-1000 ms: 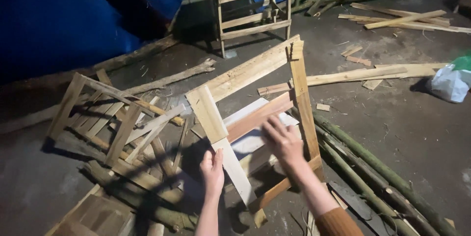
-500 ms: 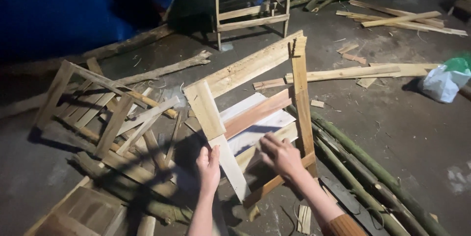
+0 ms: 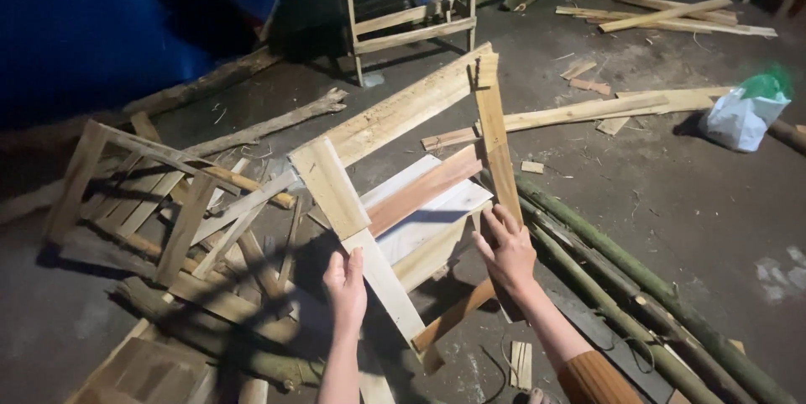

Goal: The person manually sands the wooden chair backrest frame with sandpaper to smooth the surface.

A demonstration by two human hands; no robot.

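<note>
Two hands: both of the person's own, both laid on one wooden frame (image 3: pixel 403 194).
Left hand (image 3: pixel 347 286): fingers curled against the left leg of the frame, low on that plank; whether it grips fully cannot be told.
Right hand (image 3: pixel 506 251): fingers spread flat, pressing the right leg near its lower end; not closed around it.
Frame position: tilted up off the ground, centre of view, between the two hands.
Frame parts: two long legs, one wide top board joining them, and about three slats across the middle, one reddish and the others pale.
Bamboo poles (image 3: pixel 638 286): at least three green ones, lying side by side on the ground just right of the frame.
Second frame (image 3: pixel 159 202): one, lying flat on the ground to the left, over loose sticks.
White bag (image 3: pixel 743 114): one, green at the top, on the ground far right.
Loose planks (image 3: pixel 663 18): several, scattered at the far right.
Stool frame (image 3: pixel 407 5): one, upright, farthest back before a blue tarp (image 3: pixel 92 26).
</note>
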